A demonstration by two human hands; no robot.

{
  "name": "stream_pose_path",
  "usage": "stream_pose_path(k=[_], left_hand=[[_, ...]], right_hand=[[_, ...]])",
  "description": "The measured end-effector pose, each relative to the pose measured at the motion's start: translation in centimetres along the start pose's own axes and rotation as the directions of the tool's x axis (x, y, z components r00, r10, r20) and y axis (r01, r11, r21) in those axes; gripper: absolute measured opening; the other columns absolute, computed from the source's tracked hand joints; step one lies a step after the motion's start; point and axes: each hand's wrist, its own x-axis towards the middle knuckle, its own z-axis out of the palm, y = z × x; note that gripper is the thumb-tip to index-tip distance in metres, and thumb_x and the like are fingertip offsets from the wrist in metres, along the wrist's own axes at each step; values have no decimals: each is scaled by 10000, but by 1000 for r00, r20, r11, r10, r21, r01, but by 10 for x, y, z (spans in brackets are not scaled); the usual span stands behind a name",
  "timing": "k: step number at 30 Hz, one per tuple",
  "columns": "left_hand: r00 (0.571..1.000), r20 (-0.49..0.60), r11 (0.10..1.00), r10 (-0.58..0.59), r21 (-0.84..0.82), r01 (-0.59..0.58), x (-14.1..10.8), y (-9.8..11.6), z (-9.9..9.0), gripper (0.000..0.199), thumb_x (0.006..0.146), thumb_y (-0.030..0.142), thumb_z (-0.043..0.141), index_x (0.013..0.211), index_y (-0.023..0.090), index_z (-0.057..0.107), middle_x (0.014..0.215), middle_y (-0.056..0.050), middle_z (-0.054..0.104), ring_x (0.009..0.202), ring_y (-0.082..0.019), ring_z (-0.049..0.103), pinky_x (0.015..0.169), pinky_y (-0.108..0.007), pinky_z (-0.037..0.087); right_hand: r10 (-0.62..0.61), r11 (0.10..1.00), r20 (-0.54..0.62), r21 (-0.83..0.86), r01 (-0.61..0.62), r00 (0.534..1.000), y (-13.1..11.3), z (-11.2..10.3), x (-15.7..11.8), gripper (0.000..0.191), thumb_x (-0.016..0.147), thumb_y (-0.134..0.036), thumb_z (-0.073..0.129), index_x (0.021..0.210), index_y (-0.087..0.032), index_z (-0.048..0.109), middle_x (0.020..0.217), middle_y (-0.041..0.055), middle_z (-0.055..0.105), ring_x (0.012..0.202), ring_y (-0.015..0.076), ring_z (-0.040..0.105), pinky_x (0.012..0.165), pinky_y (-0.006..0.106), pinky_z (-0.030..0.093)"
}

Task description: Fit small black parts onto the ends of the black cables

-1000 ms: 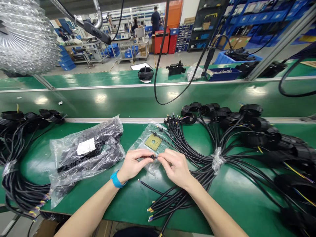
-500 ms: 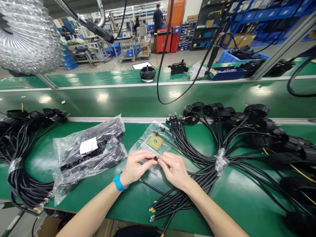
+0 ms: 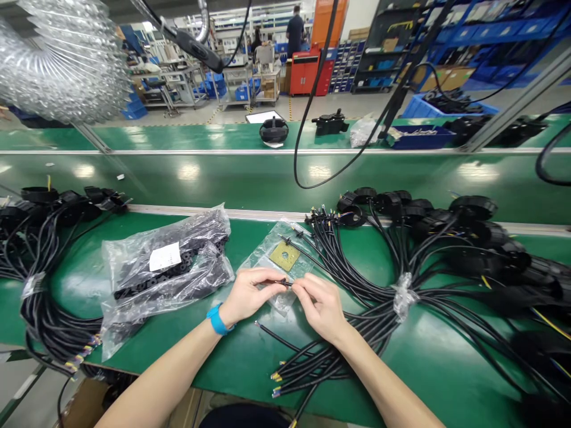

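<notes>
My left hand (image 3: 250,297), with a blue band at the wrist, pinches a small black part (image 3: 282,282) between thumb and fingertips. From the other side, my right hand (image 3: 320,304) pinches the thin black end of what looks like a cable, right at that part. Fingers hide most of both, so I cannot tell how they join. Just beyond the hands, a clear plastic bag (image 3: 257,254) lies flat with a yellowish square plate (image 3: 285,255) on or in it. A bundle of black cables (image 3: 357,279) spreads beside and beneath my right forearm.
On the left lie a clear bag of black parts (image 3: 196,261) and another tied cable bundle (image 3: 49,297). Black round housings (image 3: 475,208) crowd the right side. A loose black cable (image 3: 300,172) hangs ahead. A silver duct (image 3: 75,65) hangs upper left. A person (image 3: 295,32) stands far back.
The hands have drawn slightly apart, and more of the black part and thin cable end shows between the fingertips. The whole view has shifted a little.
</notes>
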Motion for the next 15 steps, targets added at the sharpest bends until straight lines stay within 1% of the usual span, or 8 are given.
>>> stream_pose_path(k=[4, 9, 15], left_hand=[[999, -4, 999, 42, 21, -42, -1, 1, 1, 154, 811, 221, 691, 938, 139, 720, 943, -67, 684, 852, -142, 656, 757, -227, 539], [993, -18, 990, 115, 85, -113, -5, 0, 4, 144, 804, 197, 696, 941, 157, 712, 940, -32, 686, 864, -109, 651, 808, -205, 527], [994, 15, 991, 111, 78, -111, -7, -5, 9, 144, 829, 206, 675, 959, 155, 706, 953, -22, 683, 876, -98, 644, 827, -204, 516]], right_hand=[[30, 997, 20, 73, -31, 999, -1, 1, -1, 113, 909, -122, 526, 813, -129, 584, 664, 17, 455, 621, 86, 405, 597, 246, 298], [44, 990, 43, 130, -49, 998, -1, 5, -2, 132, 913, -122, 513, 791, -130, 560, 661, 15, 440, 623, 87, 399, 592, 243, 293], [57, 986, 72, 154, -68, 996, 2, 8, -4, 198, 932, -145, 490, 736, -121, 510, 648, 15, 428, 615, 89, 396, 589, 245, 292]])
